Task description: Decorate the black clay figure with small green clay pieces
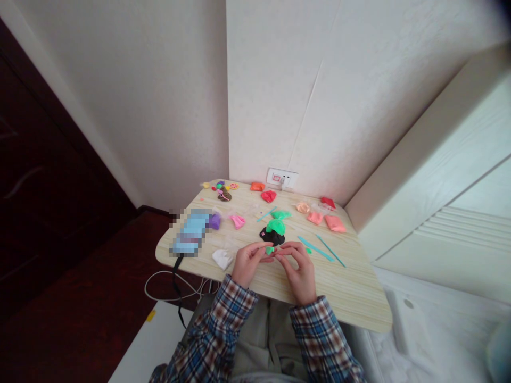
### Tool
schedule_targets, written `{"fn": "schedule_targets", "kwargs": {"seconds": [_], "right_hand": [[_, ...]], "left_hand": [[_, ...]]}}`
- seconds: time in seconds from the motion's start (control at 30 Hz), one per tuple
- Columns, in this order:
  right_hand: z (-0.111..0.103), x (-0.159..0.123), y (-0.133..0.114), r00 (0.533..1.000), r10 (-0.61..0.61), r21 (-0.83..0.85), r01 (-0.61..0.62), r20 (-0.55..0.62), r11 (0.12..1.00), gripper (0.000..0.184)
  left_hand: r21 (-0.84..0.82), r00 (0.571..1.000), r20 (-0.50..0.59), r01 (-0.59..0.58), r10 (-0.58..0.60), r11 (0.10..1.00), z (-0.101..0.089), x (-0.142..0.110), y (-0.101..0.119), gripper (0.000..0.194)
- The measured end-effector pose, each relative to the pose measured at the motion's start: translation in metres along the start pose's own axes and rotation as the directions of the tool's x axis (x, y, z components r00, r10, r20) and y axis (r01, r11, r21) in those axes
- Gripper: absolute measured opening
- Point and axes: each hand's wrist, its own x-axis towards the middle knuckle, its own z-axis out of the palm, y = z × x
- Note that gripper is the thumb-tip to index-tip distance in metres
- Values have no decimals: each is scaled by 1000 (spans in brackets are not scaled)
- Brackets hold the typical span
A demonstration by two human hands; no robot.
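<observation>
Near the table's front edge, my left hand (248, 263) pinches a small piece of green modelling clay (270, 250). My right hand (296, 268) meets it from the other side, thumb and fingertips pressed together at the clay's edge; whether a bit of clay sits between them is too small to make out. Just beyond the fingers lies a black clay packet (271, 236) with a bright green clay packet (276, 227) on top of it. A small green bit (308, 250) rests by the right hand, beside a flat blue tool (315, 249) and a thin blue stick (331, 250).
A white packet (222, 259) lies left of my hands. Pink (238, 221), purple (214, 221), red (269, 196) and coral (334, 223) packets are spread over the table (351, 287). A blurred phone-like object (192, 232) lies at left. Small colourful pieces (224, 195) sit far left. A wall socket (282, 177) is behind.
</observation>
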Motion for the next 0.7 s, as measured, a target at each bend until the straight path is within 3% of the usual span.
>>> {"fn": "schedule_targets", "kwargs": {"seconds": [0.13, 0.33, 0.47, 0.6, 0.7], "right_hand": [[1, 1, 1, 999, 15, -43, -13, 30, 999, 9], [4, 0, -2, 996, 51, -165, -40, 68, 986, 7], [4, -2, -6, 994, 55, -241, -32, 90, 970, 8], [2, -2, -7, 991, 46, -213, -17, 130, 977, 17], [2, -1, -4, 991, 63, -220, -34, 122, 975, 22]], "left_hand": [[161, 994, 73, -90, 79, 983, 2, -2, -1, 35], [100, 970, 235, -93, 67, 991, 3, -6, 5, 38], [131, 979, 196, -80, 53, 988, 2, -5, 3, 37], [161, 987, 129, -117, 97, 980, 1, -3, -2, 34], [244, 982, 140, -161, 129, 956, 1, -2, -3, 33]]}}
